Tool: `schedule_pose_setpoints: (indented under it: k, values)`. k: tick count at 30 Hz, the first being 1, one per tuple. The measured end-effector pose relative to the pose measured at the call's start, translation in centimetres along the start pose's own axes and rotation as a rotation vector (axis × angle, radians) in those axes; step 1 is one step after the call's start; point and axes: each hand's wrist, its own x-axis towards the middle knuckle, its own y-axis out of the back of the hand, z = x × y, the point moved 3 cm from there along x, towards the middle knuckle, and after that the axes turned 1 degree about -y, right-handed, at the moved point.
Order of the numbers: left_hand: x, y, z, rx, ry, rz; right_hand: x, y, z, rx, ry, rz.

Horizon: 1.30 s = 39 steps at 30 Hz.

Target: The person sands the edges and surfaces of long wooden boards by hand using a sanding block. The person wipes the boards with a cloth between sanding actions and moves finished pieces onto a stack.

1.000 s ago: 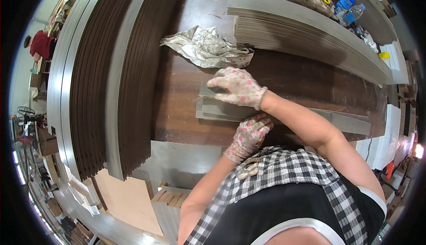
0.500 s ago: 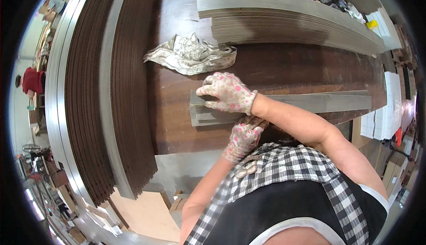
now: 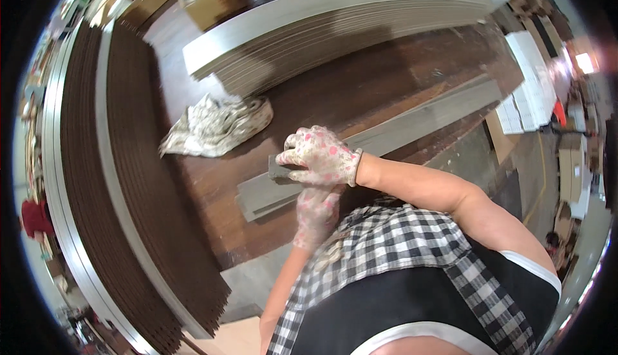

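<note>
A long grey board [image 3: 418, 126] lies slantwise on a dark brown workbench [image 3: 360, 91]. My right hand [image 3: 318, 157], in a pink-spotted glove, is clasped over a small dark block [image 3: 278, 171] pressed onto the board near its left end. My left hand [image 3: 317, 210], in the same kind of glove, sits just below it and grips the board's near edge. Part of the block is hidden under my fingers.
A crumpled patterned cloth [image 3: 215, 126] lies on the bench to the left of my hands. Behind it is a tall stack of grey boards [image 3: 335, 27]. Dark brown ribbed panels [image 3: 135, 162] run along the left. White stacks [image 3: 534, 78] stand at right.
My head has turned, so the bench now appears tilted and closer. Both hands stay together on the grey board near its left end.
</note>
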Motion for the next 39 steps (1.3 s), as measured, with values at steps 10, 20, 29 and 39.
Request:
schedule_pose_setpoints:
  k: [10,20,29,39]
  values:
    - [1.0,1.1,0.8,0.037,0.035,0.007,-7.9,7.1,6.5,-0.28,-0.359,-0.08]
    - [0.9,1.1,-0.1,0.05,-0.006,-0.121,-11.2,9.9,8.5,-0.529,-0.585,-0.055]
    - [3.9,0.0,-1.2,0.083,-0.066,-0.143,-10.9,8.2,8.1,-0.593,-0.659,-0.201]
    - [5.8,0.7,-2.5,0.201,-0.101,-0.148,-10.5,8.8,7.7,-0.585,-0.63,-0.116]
